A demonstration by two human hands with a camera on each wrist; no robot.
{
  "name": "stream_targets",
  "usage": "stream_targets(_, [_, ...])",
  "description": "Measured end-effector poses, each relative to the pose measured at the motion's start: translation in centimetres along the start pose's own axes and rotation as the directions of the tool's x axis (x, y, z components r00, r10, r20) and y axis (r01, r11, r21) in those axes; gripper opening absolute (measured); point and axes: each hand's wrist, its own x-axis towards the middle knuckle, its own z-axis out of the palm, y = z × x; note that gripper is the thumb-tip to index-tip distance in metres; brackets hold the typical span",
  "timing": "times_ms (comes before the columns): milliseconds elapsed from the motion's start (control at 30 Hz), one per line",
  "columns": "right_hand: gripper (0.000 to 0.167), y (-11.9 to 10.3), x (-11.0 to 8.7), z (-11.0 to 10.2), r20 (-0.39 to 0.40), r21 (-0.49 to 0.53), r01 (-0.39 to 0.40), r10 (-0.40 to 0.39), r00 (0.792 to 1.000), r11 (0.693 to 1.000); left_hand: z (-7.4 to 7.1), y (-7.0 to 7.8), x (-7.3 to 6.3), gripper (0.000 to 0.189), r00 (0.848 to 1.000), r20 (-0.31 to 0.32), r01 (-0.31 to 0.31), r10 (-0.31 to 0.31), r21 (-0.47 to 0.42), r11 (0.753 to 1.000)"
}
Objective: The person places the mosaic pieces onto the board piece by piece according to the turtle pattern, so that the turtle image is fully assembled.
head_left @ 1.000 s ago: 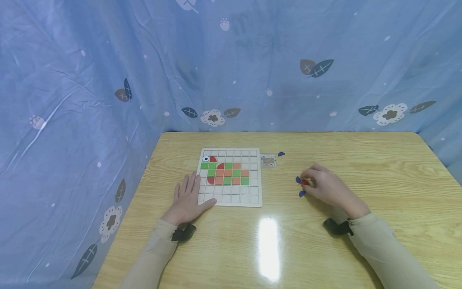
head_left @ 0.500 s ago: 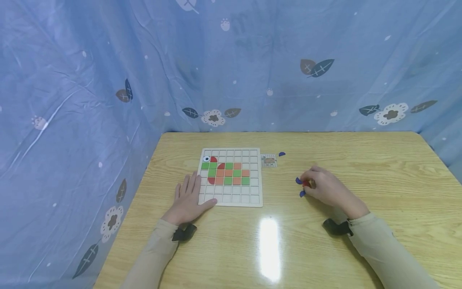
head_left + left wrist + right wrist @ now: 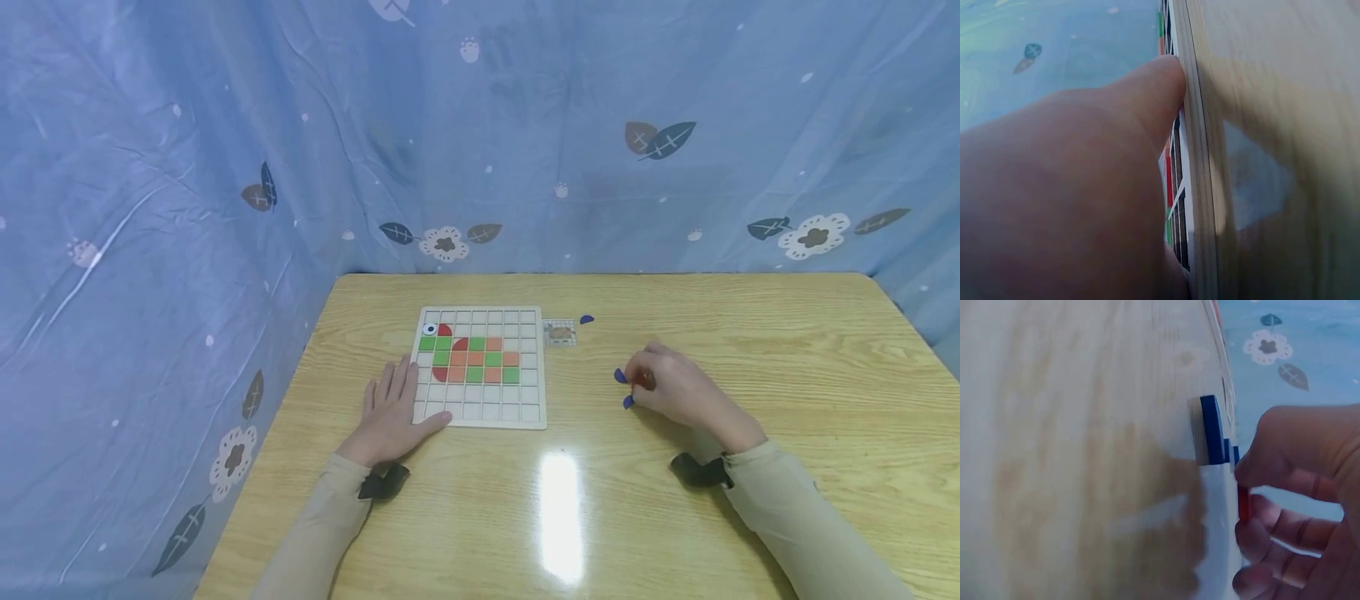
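A white grid board (image 3: 480, 408) holds green and orange squares, red rounded pieces and a white eye tile (image 3: 430, 329). My left hand (image 3: 386, 417) rests at its lower left corner with fingers straight, the thumb along the front edge. To the right, my right hand (image 3: 678, 387) pinches a small red piece (image 3: 1244, 505) between thumb and fingers at the tabletop; most of the piece is covered in the head view. Beside its fingertips lie two blue half-round pieces, an upper blue piece (image 3: 620, 376) and a lower blue piece (image 3: 628, 402).
A small picture card (image 3: 560, 333) with a grid lies against the board's right edge. Another blue half-round piece (image 3: 587, 319) is just beyond it. The wooden table (image 3: 787, 350) meets a blue patterned curtain (image 3: 525, 167) at the back and left.
The right hand stays in place, while the red piece has shifted slightly between its fingers. The left hand has not moved on the board.
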Motion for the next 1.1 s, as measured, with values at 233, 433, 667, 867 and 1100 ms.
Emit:
stream_targets(233, [0.012, -0.9, 1.1, -0.5, -0.024, 0.022, 0.015, -0.015, 1.0, 1.0, -0.4, 0.2, -0.1, 0.112, 0.999, 0.039, 0.015, -0.016, 0.022, 1.0])
stream_targets(433, [0.012, -2.2, 3.0, -0.5, -0.017, 0.016, 0.03, -0.03, 0.999, 0.999, -0.4, 0.2, -0.1, 0.113, 0.999, 0.04, 0.023, -0.024, 0.017, 1.0])
stream_targets(667, [0.007, -3.7, 6.2, 0.5, -0.016, 0.05, 0.052, -0.051, 0.999, 0.997, -0.2, 0.1, 0.0, 0.113, 0.999, 0.028, 0.017, -0.017, 0.012, 1.0])
stream_targets(867, [0.006, -5.2, 9.0, 1.5, 0.019, 0.068, 0.078, -0.08, 0.997, 0.995, -0.2, 0.2, 0.0, 0.112, 1.0, 0.019, 0.013, -0.013, 0.007, 1.0])
stream_targets(1100, [0.004, -6.3, 11.5, 2.9, 0.059, 0.095, 0.109, -0.114, 0.992, 0.99, -0.4, 0.3, -0.1, 0.112, 0.999, 0.028, 0.016, -0.016, 0.011, 1.0])
